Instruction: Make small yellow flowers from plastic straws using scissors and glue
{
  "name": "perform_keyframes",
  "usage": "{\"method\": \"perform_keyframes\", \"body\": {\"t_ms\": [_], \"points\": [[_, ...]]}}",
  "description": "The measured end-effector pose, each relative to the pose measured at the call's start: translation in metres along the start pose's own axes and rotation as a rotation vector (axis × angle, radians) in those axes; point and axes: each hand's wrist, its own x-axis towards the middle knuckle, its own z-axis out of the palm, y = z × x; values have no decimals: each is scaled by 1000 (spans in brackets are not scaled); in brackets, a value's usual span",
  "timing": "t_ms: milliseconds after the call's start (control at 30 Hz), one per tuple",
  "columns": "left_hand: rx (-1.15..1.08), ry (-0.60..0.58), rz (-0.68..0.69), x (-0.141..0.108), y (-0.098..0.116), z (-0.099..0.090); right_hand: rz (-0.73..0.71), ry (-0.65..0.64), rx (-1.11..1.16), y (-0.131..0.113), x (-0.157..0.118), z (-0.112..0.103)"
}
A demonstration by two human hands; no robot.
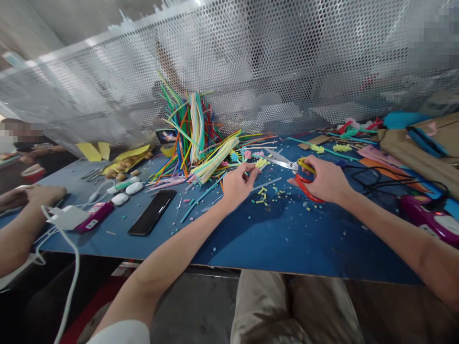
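My left hand [239, 184] pinches a small yellow fuzzy piece [262, 163] between thumb and fingertips, above the blue table [251, 243]. My right hand [324, 179] is wrapped round the red and yellow handles of the scissors [292, 166]. Their blades are parted and point left, close to the yellow piece. Yellow clippings [263, 195] lie on the table below and between my hands. Two more yellow fuzzy pieces [342, 148] rest beyond my right hand.
Bundled coloured pipe cleaners [197, 129] stand before a perforated metal screen [229, 62]. A black phone [152, 212], white cases [134, 188] and a purple power strip [95, 217] are left. Another person's hand [43, 196] is far left. Right are black cables [380, 177] and a purple device [430, 217].
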Motion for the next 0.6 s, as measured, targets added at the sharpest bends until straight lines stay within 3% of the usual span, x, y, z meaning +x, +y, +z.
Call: {"method": "perform_keyframes", "body": {"t_ms": [600], "points": [[-72,11,44,0,2,-2,-60,47,-61,5,0,6]]}}
